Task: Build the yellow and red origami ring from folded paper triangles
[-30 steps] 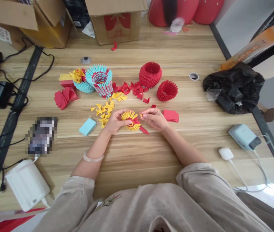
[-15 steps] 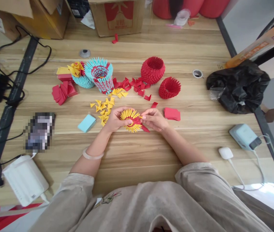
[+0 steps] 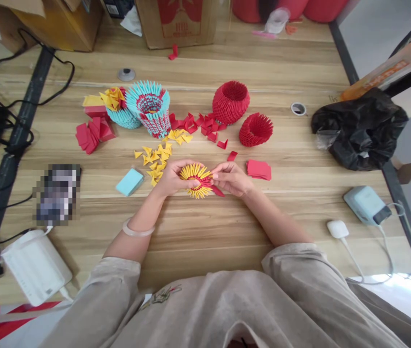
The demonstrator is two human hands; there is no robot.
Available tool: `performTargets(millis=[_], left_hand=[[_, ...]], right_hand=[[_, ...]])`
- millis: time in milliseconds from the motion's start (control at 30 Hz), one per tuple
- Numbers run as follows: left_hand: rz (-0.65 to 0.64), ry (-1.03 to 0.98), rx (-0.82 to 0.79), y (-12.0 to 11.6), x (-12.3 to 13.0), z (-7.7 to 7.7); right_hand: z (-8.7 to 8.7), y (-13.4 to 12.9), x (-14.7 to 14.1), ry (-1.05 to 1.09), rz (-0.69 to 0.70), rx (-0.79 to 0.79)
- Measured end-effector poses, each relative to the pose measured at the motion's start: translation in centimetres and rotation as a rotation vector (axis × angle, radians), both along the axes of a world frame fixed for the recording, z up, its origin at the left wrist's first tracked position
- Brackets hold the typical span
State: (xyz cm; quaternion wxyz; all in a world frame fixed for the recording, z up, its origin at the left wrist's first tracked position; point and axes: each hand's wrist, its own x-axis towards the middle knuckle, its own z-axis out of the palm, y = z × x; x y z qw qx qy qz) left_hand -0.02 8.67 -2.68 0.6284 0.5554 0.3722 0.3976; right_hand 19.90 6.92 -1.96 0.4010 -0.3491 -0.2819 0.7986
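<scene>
Between my hands is a round ring of folded paper pieces (image 3: 195, 180), yellow points outside and red toward the middle and right side. My left hand (image 3: 175, 180) grips its left side, thumb laid over the front. At its right edge, my right hand (image 3: 231, 179) pinches a small yellow folded paper piece, mostly hidden by the fingertips and touching the ring. Loose yellow folded triangles (image 3: 158, 155) lie beyond my left hand. Red folded pieces (image 3: 208, 126) are scattered farther back. A stack of red paper slips (image 3: 259, 169) lies right of my right hand, a light blue stack (image 3: 130, 182) to the left.
Behind stand a blue-and-red paper vase (image 3: 150, 111), a red round vase (image 3: 230, 102) and a smaller red cup (image 3: 256, 129). A phone (image 3: 58, 193) and white power bank (image 3: 36, 267) lie left. A black plastic bag (image 3: 361, 128) and a blue charger (image 3: 367, 205) sit right.
The view has shifted slightly. Both hands keep nearly the same place on the paper ring, the right fingertips still at its right edge.
</scene>
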Motion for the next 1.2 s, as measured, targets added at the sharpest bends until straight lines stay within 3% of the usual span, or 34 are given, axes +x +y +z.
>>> performTargets(millis=[500, 900, 1200], left_hand=[[-0.155, 0.169, -0.014, 0.06, -0.13, 0.59], [-0.123, 0.141, -0.102, 0.02, 0.51, 0.45], [-0.126, 0.14, -0.085, 0.25, 0.54, 0.5]], right_hand=[[0.0, 0.19, 0.04, -0.165, 0.046, 0.039], [-0.31, 0.16, -0.27, -0.295, -0.095, 0.117], [-0.41, 0.58, -0.27, -0.248, -0.089, 0.069]])
